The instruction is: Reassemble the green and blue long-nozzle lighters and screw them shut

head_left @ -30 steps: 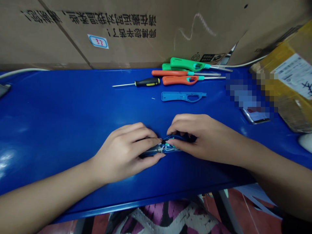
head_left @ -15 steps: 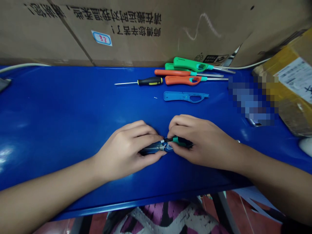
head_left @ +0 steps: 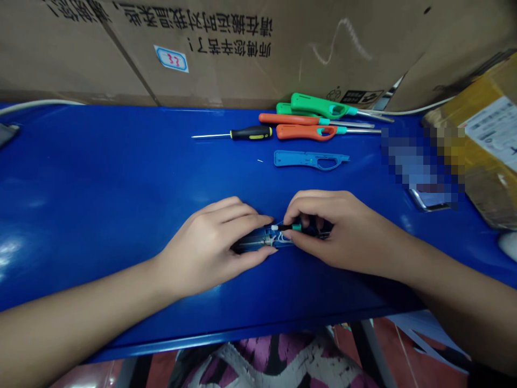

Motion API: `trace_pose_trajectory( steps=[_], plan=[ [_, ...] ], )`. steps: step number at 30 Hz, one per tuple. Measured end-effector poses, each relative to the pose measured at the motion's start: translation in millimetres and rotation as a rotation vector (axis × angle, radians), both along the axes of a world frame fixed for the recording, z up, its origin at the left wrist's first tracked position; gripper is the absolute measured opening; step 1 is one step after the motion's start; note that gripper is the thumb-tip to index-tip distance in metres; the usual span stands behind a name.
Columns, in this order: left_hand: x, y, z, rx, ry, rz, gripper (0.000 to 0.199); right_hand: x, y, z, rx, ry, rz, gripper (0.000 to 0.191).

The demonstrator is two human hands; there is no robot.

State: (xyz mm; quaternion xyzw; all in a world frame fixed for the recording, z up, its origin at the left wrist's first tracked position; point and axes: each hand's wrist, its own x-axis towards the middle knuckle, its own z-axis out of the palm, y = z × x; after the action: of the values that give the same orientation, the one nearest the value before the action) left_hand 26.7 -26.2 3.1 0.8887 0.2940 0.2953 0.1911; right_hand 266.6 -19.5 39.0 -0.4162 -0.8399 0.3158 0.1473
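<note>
An opened blue lighter body lies near the table's front edge, with a clear tank and thin white wires showing inside. Around its left part my left hand is closed, thumb at the near side and fingers at the far side. Between the thumb and index finger of my right hand is a small black igniter piece with a white tip and a teal part at its right. It sits over the middle of the body. The body's right end is partly hidden by my right hand.
Behind lie a blue half shell, a screwdriver, orange lighters and green lighters. A blurred phone and a taped carton are at the right. A large cardboard box walls off the back.
My right hand has shifted slightly right and its fingers have lifted apart a little, showing more of the black piece. My left hand still holds the lighter body.
</note>
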Motion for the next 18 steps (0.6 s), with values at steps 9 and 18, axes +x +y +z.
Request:
trace_pose_trajectory(
  steps=[9, 18],
  plan=[
    [0, 0, 0.8, -0.006, 0.009, 0.004, 0.035, 0, 6, -1.2, -0.126, 0.042, -0.088, 0.007],
    [-1, -1, 0.0, 0.008, 0.013, 0.009, 0.035, 1, 12, 11.6, -0.299, 0.075, -0.167, 0.011]
  ],
)
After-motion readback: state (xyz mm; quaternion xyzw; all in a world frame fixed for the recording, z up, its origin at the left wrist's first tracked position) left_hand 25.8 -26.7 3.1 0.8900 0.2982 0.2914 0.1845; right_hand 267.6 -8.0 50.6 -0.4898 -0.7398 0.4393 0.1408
